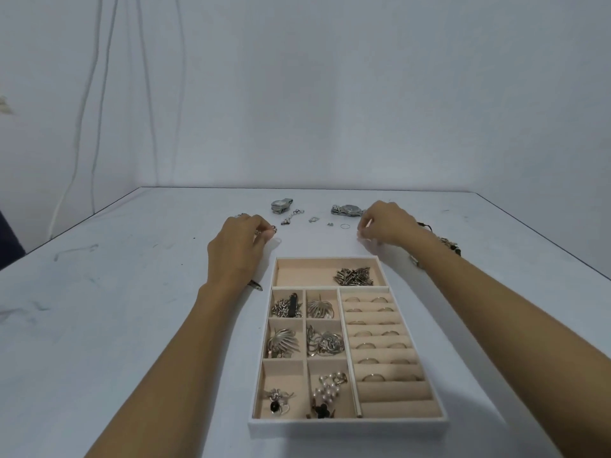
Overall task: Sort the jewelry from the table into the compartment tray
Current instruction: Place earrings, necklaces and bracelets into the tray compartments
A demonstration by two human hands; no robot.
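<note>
Reaching past the far end of the compartment tray (347,424), both hands work low over the white table (132,292). The left hand (236,249) curls its fingers and pinches a small silver piece (271,229) just beyond the tray's far left corner. The right hand (391,226) bends its fingertips down to the tabletop beyond the far right corner; whether they grip anything is too small to tell. Farther back between the hands lie a steel watch (281,205), a second watch (347,209), a short chain (292,216) and a thin ring (345,226). Dark jewelry (448,243) lies beside the right wrist. In the tray, ring rolls (380,353) on the right carry rings, and a silver pile (353,276) fills the long far compartment.
</note>
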